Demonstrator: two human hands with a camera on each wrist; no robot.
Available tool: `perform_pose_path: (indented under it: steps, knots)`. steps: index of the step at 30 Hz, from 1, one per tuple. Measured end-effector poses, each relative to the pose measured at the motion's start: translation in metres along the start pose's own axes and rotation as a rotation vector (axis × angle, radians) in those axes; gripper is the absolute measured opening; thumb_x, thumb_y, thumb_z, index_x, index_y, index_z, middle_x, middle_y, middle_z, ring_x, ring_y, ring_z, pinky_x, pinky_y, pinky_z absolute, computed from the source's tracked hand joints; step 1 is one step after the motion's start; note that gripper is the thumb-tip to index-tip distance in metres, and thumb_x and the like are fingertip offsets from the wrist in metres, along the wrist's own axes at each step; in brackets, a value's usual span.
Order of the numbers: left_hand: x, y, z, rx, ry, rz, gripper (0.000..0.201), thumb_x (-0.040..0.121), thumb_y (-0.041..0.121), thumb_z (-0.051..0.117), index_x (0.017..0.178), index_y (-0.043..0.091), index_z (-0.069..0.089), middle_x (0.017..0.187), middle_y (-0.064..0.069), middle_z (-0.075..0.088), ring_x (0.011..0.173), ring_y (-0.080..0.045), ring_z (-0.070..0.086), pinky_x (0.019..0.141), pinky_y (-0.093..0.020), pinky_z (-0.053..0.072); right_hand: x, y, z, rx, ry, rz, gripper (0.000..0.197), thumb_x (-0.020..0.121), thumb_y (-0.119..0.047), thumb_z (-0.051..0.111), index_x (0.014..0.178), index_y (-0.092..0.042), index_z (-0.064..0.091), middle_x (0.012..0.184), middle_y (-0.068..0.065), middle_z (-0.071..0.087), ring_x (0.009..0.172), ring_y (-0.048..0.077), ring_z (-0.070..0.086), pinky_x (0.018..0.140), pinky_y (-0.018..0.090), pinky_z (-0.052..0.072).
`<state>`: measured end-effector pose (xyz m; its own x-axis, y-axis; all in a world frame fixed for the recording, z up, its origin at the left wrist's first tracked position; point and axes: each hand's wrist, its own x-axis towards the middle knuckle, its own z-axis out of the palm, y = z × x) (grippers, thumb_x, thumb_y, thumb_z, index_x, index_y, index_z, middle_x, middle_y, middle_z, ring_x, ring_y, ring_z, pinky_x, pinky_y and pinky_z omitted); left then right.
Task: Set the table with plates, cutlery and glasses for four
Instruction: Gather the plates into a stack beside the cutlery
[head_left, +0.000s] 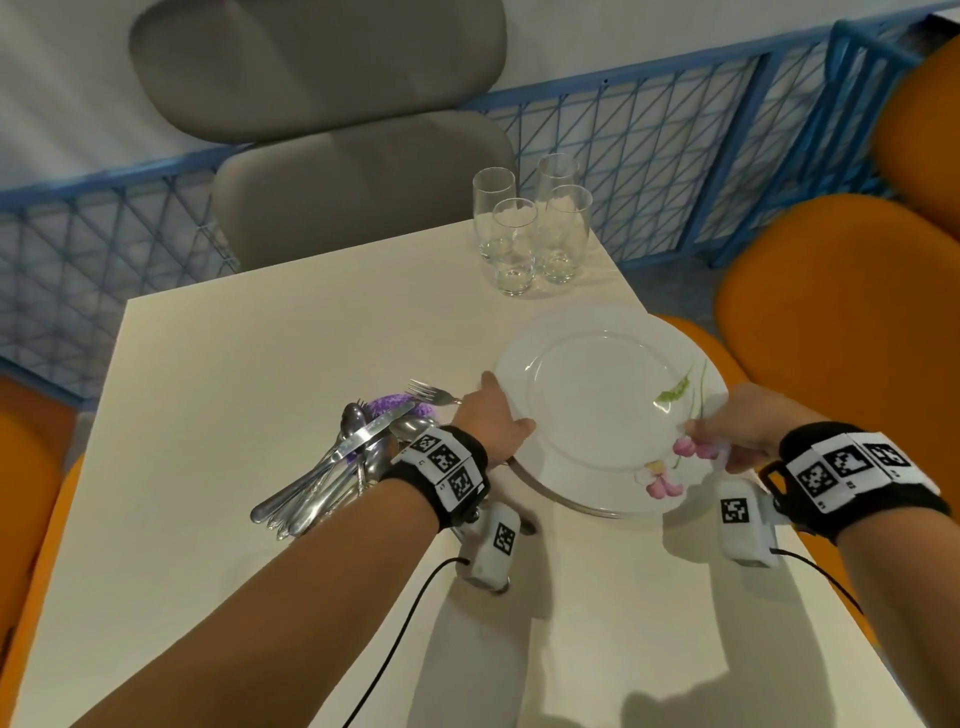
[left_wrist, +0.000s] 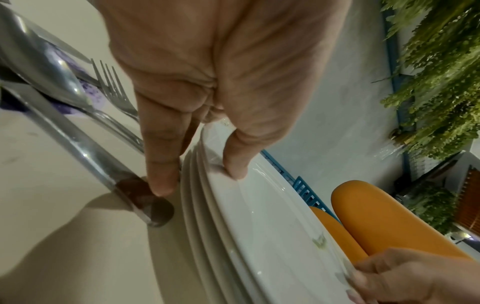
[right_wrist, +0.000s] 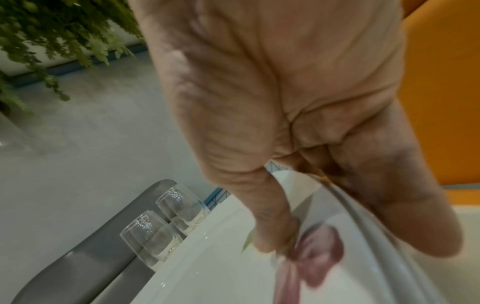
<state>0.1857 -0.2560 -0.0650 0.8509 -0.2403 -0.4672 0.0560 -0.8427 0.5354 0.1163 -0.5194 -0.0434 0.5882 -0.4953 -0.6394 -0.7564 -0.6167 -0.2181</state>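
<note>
Under top plate (left_wrist: 259, 216), stacked plates (left_wrist: 197, 205)

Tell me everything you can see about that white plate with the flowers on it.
The top plate is round, glossy white, like glazed china, with a wide rim and pink flowers on green stems painted along its near right edge. It tops a stack of plates near the table's right edge. The left hand grips its left rim, thumb on top; the right hand pinches the right rim by the flowers. It looks slightly tilted.
</note>
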Motion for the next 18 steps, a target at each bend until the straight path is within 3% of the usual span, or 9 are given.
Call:
perform_pose_path:
  steps: [8, 11, 14, 17, 18]
  knots:
    - [0.001, 0.007, 0.000, 0.112, -0.013, 0.015, 0.078, 0.093, 0.032, 0.058, 0.148, 0.000, 0.012, 0.135, -0.019, 0.049, 0.119, -0.031, 0.053, 0.084, -0.031, 0.048, 0.008, -0.002, 0.012, 0.000, 0.006, 0.051, 0.027, 0.089, -0.025, 0.065, 0.094, 0.002, 0.065, 0.072, 0.016, 0.072, 0.065, 0.026, 0.070, 0.071, 0.035, 0.058]
    - [-0.002, 0.001, -0.005, 0.069, -0.042, 0.038, 0.076, 0.091, 0.032, 0.060, 0.146, 0.003, 0.016, 0.130, -0.017, 0.052, 0.114, -0.031, 0.056, 0.080, -0.031, 0.048, 0.013, -0.001, 0.013, 0.024, -0.023, 0.052, 0.028, 0.088, -0.024, 0.065, 0.095, 0.002, 0.071, 0.077, 0.017, 0.074, 0.066, 0.026, 0.069, 0.070, 0.035, 0.057]
    - [-0.006, -0.006, -0.013, 0.115, -0.043, 0.100, 0.062, 0.090, 0.032, 0.060, 0.137, 0.003, 0.030, 0.125, -0.015, 0.056, 0.113, -0.031, 0.056, 0.079, -0.031, 0.046, 0.009, -0.005, 0.012, -0.007, -0.001, 0.062, 0.029, 0.084, -0.025, 0.068, 0.093, 0.002, 0.073, 0.078, 0.017, 0.074, 0.083, 0.031, 0.072, 0.082, 0.043, 0.058]
    - [-0.016, -0.014, -0.032, 0.164, 0.001, 0.167, 0.049, 0.091, 0.027, 0.059, 0.130, 0.002, 0.043, 0.124, -0.015, 0.058, 0.113, -0.030, 0.056, 0.085, -0.031, 0.047, -0.009, -0.022, 0.013, -0.057, 0.085, 0.061, 0.030, 0.080, -0.030, 0.069, 0.085, -0.001, 0.067, 0.073, 0.012, 0.070, 0.073, 0.026, 0.065, 0.065, 0.033, 0.054]
    - [-0.019, -0.020, -0.041, 0.168, 0.011, 0.173, 0.051, 0.091, 0.026, 0.058, 0.134, 0.002, 0.044, 0.129, -0.015, 0.057, 0.116, -0.029, 0.055, 0.092, -0.032, 0.047, -0.017, -0.032, 0.014, -0.086, 0.146, 0.055, 0.038, 0.077, -0.033, 0.069, 0.093, 0.000, 0.063, 0.081, 0.014, 0.067, 0.077, 0.026, 0.063, 0.067, 0.032, 0.053]
